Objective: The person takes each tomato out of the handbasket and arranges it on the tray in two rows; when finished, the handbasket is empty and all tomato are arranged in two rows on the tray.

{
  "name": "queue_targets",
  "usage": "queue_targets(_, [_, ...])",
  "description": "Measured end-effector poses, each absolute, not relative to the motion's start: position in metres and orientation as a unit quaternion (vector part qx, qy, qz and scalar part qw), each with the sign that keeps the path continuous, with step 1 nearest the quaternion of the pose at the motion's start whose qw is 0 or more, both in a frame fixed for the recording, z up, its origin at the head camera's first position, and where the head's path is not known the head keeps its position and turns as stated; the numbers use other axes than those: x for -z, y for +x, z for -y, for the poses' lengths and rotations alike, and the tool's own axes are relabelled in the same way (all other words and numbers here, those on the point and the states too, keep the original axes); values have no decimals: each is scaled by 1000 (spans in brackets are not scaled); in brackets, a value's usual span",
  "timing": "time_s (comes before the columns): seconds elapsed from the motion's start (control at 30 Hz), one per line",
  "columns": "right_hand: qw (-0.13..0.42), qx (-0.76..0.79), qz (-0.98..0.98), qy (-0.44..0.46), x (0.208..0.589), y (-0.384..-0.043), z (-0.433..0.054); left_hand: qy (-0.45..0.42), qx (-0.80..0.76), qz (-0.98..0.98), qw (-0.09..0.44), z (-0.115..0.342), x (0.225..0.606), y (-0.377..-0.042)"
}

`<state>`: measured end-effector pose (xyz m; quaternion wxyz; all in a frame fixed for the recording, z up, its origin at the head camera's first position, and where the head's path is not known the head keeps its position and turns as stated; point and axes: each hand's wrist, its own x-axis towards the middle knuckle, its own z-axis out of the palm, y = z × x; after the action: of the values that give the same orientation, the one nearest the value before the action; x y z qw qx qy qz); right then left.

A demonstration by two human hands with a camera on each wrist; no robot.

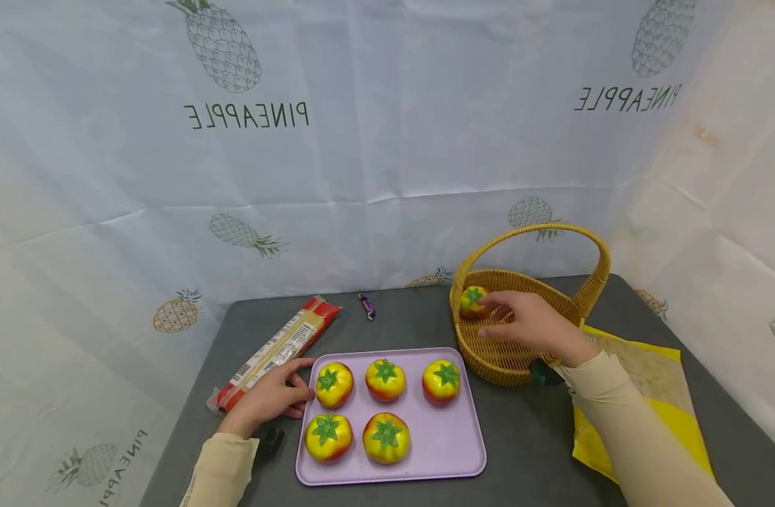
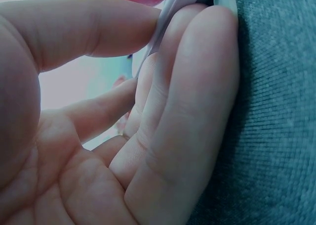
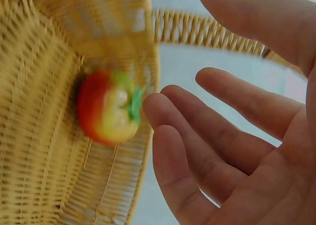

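Observation:
My left hand (image 1: 272,398) pinches the left rim of a lilac tray (image 1: 444,451); in the left wrist view the thumb (image 2: 98,27) lies on one side of the rim and the fingers on the other. Several yellow-and-red persimmons, such as the front one (image 1: 386,438), sit on the tray, each with green star-shaped leaves. Over the wicker basket (image 1: 498,359), my right hand (image 1: 530,325) has its fingers spread and nothing in them. One persimmon (image 3: 108,107) lies inside the basket against its wall, just beyond the fingertips.
A red-ended pack of noodles (image 1: 280,352) lies left of the tray, and a small purple wrapped candy (image 1: 366,307) is behind it. A yellow bag (image 1: 654,394) lies under the right forearm. The basket's handle (image 1: 533,229) arches high above it. A printed cloth hangs behind the table.

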<state>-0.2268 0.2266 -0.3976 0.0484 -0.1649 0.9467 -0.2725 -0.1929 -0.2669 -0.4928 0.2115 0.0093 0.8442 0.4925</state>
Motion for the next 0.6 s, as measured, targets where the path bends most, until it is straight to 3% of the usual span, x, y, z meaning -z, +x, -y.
queue_targets(0.6, [95, 313, -935, -139, 425, -291, -255, 22, -508, -834, 215, 268, 494, -194])
